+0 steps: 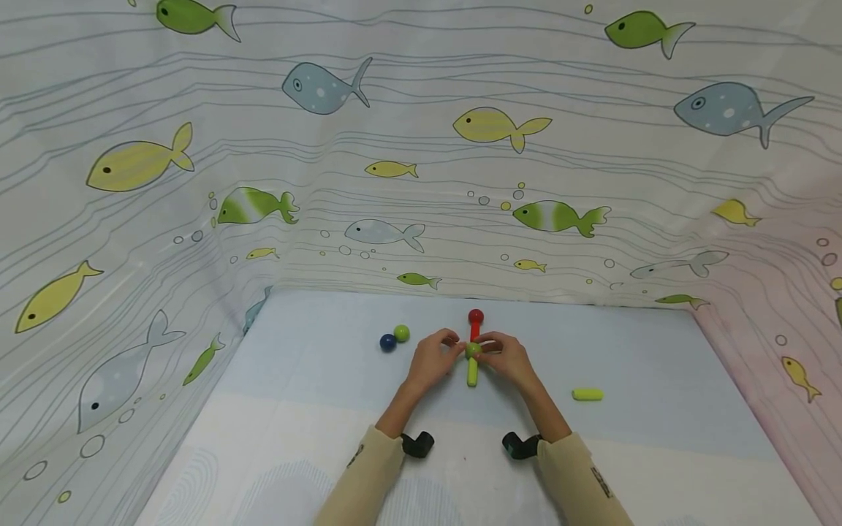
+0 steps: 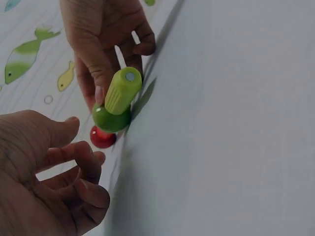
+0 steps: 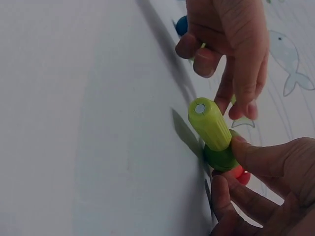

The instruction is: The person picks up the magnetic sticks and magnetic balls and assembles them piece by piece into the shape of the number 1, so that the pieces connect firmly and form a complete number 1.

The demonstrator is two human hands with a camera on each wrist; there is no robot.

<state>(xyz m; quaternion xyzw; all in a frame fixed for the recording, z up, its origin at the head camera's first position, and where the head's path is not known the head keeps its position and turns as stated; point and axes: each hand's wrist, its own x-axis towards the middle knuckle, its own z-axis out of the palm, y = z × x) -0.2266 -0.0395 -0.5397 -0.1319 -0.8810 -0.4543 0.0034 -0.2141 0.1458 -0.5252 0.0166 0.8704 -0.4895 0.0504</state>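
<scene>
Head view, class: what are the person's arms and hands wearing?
The left sleeve and right sleeve are beige, each with a small dark mark. A black, bent gadget sits by the left cuff, another by the right. The left hand and right hand wear no gloves.

Room to pass between right hand (image 1: 508, 356) and loose yellow-green rod (image 1: 588, 394); blue ball (image 1: 388, 342), loose green ball (image 1: 402, 333) obstruct left of left hand (image 1: 434, 358).

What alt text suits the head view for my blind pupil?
A person's right hand pinches a green ball between a lime rod and a red rod tipped with a red ball; the left hand is beside it. A dark blue ball and second green ball lie left, another lime rod right.
</scene>
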